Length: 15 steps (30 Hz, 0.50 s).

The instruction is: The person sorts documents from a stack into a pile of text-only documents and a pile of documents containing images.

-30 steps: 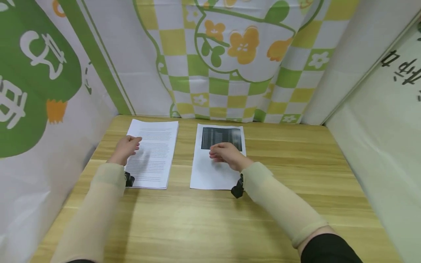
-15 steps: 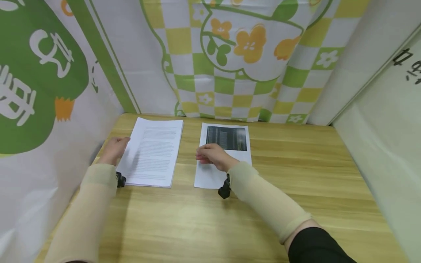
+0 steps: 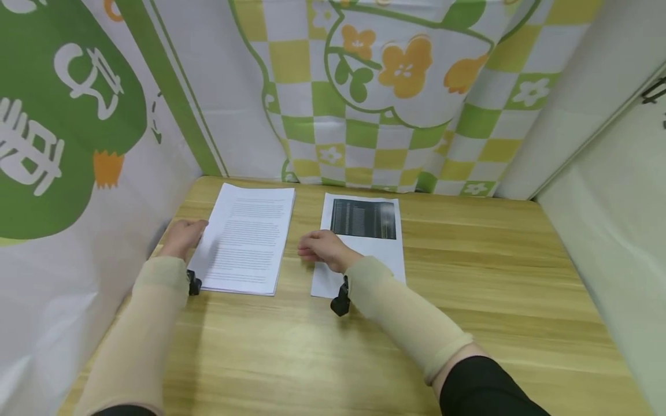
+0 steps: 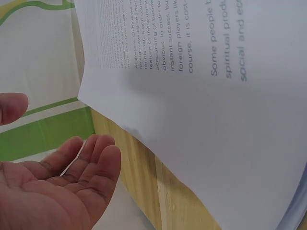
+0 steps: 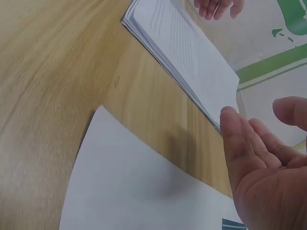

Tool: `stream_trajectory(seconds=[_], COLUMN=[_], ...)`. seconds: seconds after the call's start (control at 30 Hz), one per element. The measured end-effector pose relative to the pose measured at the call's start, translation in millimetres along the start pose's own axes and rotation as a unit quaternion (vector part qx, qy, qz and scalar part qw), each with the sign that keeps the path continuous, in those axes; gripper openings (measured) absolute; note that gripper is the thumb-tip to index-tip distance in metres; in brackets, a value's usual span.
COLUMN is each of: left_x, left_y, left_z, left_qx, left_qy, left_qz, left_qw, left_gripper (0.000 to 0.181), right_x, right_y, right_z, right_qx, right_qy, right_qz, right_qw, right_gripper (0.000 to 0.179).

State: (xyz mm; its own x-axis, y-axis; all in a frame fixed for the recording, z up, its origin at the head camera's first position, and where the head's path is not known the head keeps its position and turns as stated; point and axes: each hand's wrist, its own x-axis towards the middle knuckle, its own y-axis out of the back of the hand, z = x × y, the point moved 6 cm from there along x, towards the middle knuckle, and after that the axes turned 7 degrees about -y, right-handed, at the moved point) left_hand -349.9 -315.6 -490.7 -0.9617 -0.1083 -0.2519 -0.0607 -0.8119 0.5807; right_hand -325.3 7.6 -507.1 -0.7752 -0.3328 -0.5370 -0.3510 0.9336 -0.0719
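Note:
A stack of printed paper lies on the left of the wooden table. At its left edge is my left hand, fingers relaxed and holding nothing. In the left wrist view the left hand shows its palm, thumb apart from the fingers, beside the top sheet's edge. To the right lies a sheet of paper with a dark printed block near its top. My right hand hovers over this sheet's left edge, fingertips toward the gap between the papers. The right wrist view shows the right hand with loosely extended fingers, nothing held.
The wooden table extends to the right and front of the papers. A patterned curtain hangs along the back edge. White sheeting with a green print borders the left side, and a pale wall the right.
My left hand has drawn back from over the stack to its left edge. My right hand has moved left, from the middle of the single sheet to its left edge. The head view has shifted slightly.

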Motion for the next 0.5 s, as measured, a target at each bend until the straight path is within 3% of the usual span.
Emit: stream_trajectory(seconds=[0.17, 0.5], left_x=[3.8, 12.9], left_y=[-3.0, -8.5], left_z=[1.6, -5.0], left_qx=[0.007, 0.031], left_qy=[-0.008, 0.014], left_qz=[0.007, 0.007], left_qw=[0.9999, 0.9994], left_gripper=[0.061, 0.067], right_x=[9.0, 23.5], right_y=[-5.6, -23.5], right_z=[3.3, 11.0], right_qx=[0.013, 0.035], right_qy=[-0.009, -0.038], right_qz=[0.007, 0.012], right_qw=[0.9998, 0.9986], right_gripper=[0.033, 0.033])
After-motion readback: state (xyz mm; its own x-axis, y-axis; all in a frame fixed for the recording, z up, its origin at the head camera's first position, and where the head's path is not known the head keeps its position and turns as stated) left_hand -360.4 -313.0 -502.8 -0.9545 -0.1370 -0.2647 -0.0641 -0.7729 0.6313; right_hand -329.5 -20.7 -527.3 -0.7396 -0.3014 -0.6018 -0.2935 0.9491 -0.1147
